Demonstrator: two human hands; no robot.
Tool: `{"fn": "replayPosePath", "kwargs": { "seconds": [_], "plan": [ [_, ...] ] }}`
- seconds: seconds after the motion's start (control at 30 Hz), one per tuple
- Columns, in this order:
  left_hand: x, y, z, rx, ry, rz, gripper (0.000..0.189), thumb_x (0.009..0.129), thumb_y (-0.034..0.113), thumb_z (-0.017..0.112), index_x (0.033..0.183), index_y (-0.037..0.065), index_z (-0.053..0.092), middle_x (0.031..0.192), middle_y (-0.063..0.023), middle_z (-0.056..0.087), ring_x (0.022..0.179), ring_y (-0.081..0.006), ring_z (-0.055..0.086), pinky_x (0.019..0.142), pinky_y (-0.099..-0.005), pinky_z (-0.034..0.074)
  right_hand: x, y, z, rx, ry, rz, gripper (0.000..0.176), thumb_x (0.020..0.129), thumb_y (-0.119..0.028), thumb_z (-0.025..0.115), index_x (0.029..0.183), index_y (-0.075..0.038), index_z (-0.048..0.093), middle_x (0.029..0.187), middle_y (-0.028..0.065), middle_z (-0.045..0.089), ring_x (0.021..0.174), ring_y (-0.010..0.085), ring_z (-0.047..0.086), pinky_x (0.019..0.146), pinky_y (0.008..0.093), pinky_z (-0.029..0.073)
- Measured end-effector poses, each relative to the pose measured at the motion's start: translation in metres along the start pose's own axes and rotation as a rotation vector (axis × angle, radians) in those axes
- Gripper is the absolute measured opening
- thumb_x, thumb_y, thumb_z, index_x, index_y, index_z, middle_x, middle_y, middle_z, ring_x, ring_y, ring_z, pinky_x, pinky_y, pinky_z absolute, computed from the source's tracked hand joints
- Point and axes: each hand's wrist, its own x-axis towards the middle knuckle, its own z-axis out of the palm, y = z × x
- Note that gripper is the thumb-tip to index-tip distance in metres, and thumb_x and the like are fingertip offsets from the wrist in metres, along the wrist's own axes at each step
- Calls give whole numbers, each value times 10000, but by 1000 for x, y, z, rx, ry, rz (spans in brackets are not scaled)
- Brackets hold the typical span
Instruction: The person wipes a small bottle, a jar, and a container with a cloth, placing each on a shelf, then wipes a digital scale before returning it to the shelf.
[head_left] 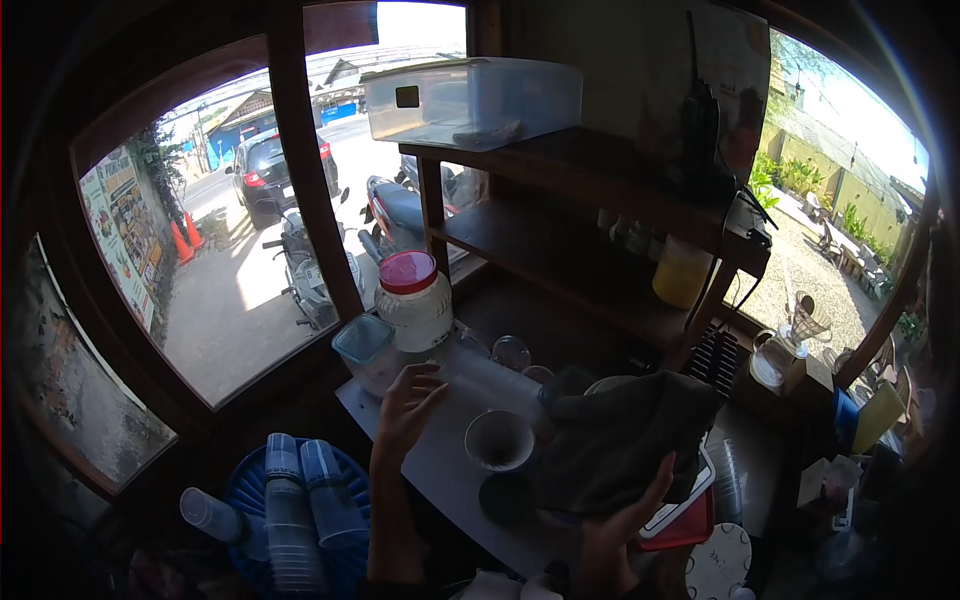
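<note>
My left hand (408,408) is raised over the left part of the counter, its fingers apart and nothing in them. Just behind it are a clear tub with a teal lid (364,340) and a big clear jar with a red lid (410,300). A pale round cup (499,441) stands between my hands, with a dark green round lid-like piece (506,498) in front of it. My right hand (622,520) is at the near edge of a dark cloth (625,435), one digit stretched upward. The cloth drapes over things I cannot make out.
Stacked plastic cups (290,510) lie in a blue basket (240,480) at lower left. A red tray (690,522) juts out beside the cloth. Above the counter rises a wooden shelf (540,250) carrying a clear plastic bin (475,100) and a handheld radio (698,130).
</note>
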Motion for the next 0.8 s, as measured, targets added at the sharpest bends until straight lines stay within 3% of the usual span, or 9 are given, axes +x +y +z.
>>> {"fn": "replayPosePath", "kwargs": {
  "seconds": [0.17, 0.23, 0.3, 0.4, 0.5, 0.6, 0.63, 0.73, 0.8],
  "plan": [
    [-39, -108, 19, 529, -334, 94, 632, 701, 96, 718, 1256, 24, 426, 1130, -180, 553, 1069, -288, 529, 893, -388, 428, -18, -16, 1, -558, 50, -341, 470, 917, -233, 436, 1348, -66, 352, 1308, 116, 378, 1221, 283, 380, 1026, 388, 313],
    [-47, -152, 40, 269, -289, 186, 666, 668, 82, 729, 1259, 24, 427, 1156, -188, 539, 1090, -323, 509, 934, -393, 395, -24, -20, -5, -811, -18, -512, 487, 899, -203, 455, 1352, -59, 348, 1299, 117, 391, 1213, 284, 392, 1028, 393, 310],
    [-48, -154, 52, 103, -289, 271, 720, 626, 70, 751, 1267, 29, 427, 1197, -193, 519, 1086, -361, 501, 957, -402, 375, -31, -23, -13, -835, -52, -505, 515, 878, -160, 476, 1360, -51, 334, 1289, 126, 401, 1205, 284, 402, 1031, 396, 307],
    [-53, -169, 59, 153, -208, 166, 642, 648, 81, 746, 1222, 22, 465, 1151, -191, 543, 1057, -345, 518, 925, -399, 397, -35, -19, -29, -767, -106, -425, 547, 854, -111, 495, 1367, -39, 317, 1285, 141, 403, 1205, 280, 405, 1034, 389, 305],
    [-63, -148, 68, 109, -12, 304, 514, 712, 153, 731, 1149, 12, 501, 1084, -163, 566, 987, -277, 558, 860, -370, 438, -36, -28, -33, -836, -135, -366, 549, 855, -99, 492, 1370, -40, 310, 1298, 145, 391, 1220, 271, 392, 1037, 374, 305],
    [-89, -146, 78, -276, 184, -240, 461, 758, 224, 706, 1109, 8, 499, 1031, -137, 564, 916, -203, 575, 795, -331, 462, -31, -17, -42, -802, -87, -306, 861, 624, -146, 726, 1356, 8, 298, 1248, 194, 439, 1169, 354, 444, 994, 393, 347],
    [-100, -150, 80, -471, 159, -198, 486, 769, 271, 696, 1113, 8, 476, 992, -116, 566, 872, -169, 582, 777, -302, 468, -30, -16, -43, -745, -65, -252, 910, 592, -149, 764, 1354, 16, 294, 1243, 201, 446, 1163, 367, 451, 990, 394, 351],
    [-131, -131, 90, -391, -6, 76, 569, 711, 264, 751, 1130, 9, 463, 956, -112, 583, 869, -206, 595, 795, -319, 471, -30, -17, -36, -600, -55, -140, 773, 702, -100, 680, 1363, -4, 290, 1279, 180, 425, 1197, 330, 423, 1021, 376, 322],
    [-131, -122, 93, -54, -24, 188, 675, 645, 264, 801, 1161, 17, 445, 980, -111, 596, 925, -223, 597, 845, -332, 459, -32, -11, -39, -816, -154, -329, 665, 781, -65, 601, 1368, -20, 291, 1309, 164, 402, 1222, 301, 399, 1038, 362, 304]
  ]
}}
